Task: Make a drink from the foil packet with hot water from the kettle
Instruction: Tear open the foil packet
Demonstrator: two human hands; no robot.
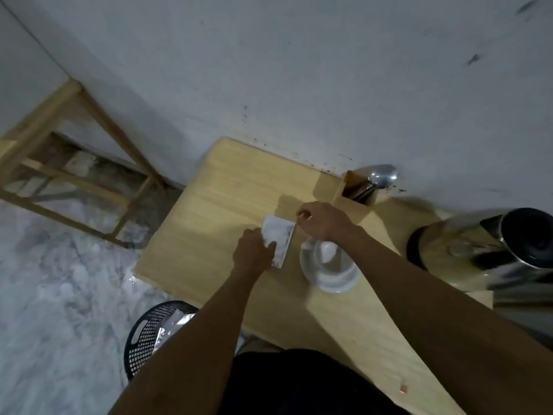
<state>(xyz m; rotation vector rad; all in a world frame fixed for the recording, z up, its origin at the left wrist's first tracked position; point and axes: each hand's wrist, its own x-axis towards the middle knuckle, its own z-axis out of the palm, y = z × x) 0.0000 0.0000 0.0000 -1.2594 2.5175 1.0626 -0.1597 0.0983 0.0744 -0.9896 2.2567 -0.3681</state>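
Observation:
A silvery foil packet (279,237) is held above the wooden table (209,205). My left hand (253,254) grips its lower left side. My right hand (321,220) pinches the packet's top right corner with its fingertips. Just right of the packet stands a clear glass cup (329,265), partly under my right wrist. A steel kettle (490,250) with a black base and handle sits at the table's right end, its lid open.
A wooden holder (356,190) with a metal spoon (381,175) stands against the wall behind the cup. A black mesh bin (149,336) with wrappers sits on the marble floor below the table's left edge. A wooden rack (74,163) stands at the left.

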